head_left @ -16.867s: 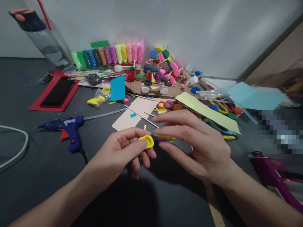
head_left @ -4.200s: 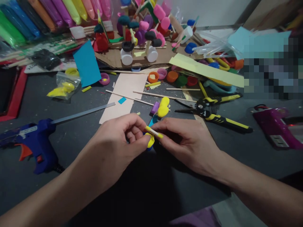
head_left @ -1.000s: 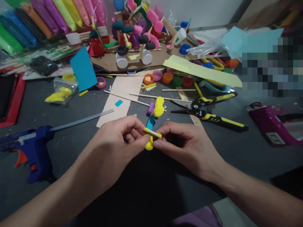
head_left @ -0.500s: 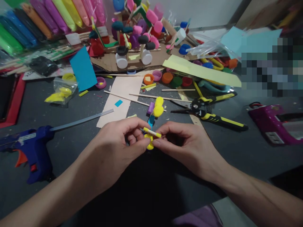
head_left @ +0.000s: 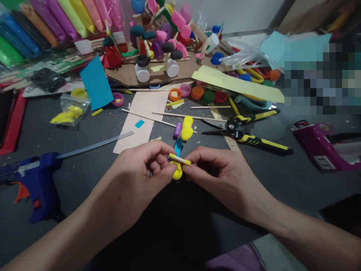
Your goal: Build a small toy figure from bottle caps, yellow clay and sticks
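Both hands meet low over the dark table. My left hand [head_left: 138, 169] is closed, pinching a small yellow clay piece [head_left: 177, 174] between thumb and fingers. My right hand [head_left: 222, 177] is closed too, pinching a short white stick with yellow ends [head_left: 179, 159] that lies across the top of the clay piece. Just beyond the fingertips, a blue strip [head_left: 178, 146] leads to a yellow clay lump [head_left: 187, 128] and a small purple block [head_left: 178, 129] on the table.
A blue glue gun [head_left: 34, 180] lies at the left, yellow-handled cutters [head_left: 248, 135] and a magenta glue gun [head_left: 324, 145] at the right. Behind are a beige card [head_left: 143, 116], wooden skewers [head_left: 158, 119], bottle caps [head_left: 197, 92], clay packs [head_left: 56, 26] and a cardboard model [head_left: 158, 56].
Over the last second the hands have barely moved; the view has dropped slightly and the stick stays pressed on the yellow clay piece.
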Tool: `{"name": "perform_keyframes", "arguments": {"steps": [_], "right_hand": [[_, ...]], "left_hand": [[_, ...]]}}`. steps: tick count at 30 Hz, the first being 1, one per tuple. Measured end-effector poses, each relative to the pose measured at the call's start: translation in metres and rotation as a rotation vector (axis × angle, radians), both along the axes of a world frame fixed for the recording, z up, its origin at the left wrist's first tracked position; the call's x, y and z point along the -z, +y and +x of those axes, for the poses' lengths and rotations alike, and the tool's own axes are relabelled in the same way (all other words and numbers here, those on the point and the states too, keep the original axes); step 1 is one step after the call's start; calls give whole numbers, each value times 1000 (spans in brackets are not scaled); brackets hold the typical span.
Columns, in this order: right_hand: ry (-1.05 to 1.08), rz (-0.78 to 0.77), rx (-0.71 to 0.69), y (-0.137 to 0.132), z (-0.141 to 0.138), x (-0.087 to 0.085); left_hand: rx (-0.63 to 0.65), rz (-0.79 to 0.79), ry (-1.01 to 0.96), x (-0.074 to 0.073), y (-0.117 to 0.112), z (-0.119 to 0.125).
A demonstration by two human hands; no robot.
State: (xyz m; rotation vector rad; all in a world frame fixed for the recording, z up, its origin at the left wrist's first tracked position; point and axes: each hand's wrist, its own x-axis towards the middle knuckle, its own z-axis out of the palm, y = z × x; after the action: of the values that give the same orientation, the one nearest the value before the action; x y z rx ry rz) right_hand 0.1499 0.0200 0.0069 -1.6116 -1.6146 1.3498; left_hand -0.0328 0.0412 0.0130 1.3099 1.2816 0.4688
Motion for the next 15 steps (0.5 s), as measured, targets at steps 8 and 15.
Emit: {"name": "perform_keyframes", "arguments": {"steps": [8, 15], "right_hand": [[144, -77, -5, 1, 2, 3], [155, -70, -6, 1, 2, 3]], "left_hand": [[69, 51, 78, 0, 4, -3], [35, 41, 101, 0, 1, 0]]}}
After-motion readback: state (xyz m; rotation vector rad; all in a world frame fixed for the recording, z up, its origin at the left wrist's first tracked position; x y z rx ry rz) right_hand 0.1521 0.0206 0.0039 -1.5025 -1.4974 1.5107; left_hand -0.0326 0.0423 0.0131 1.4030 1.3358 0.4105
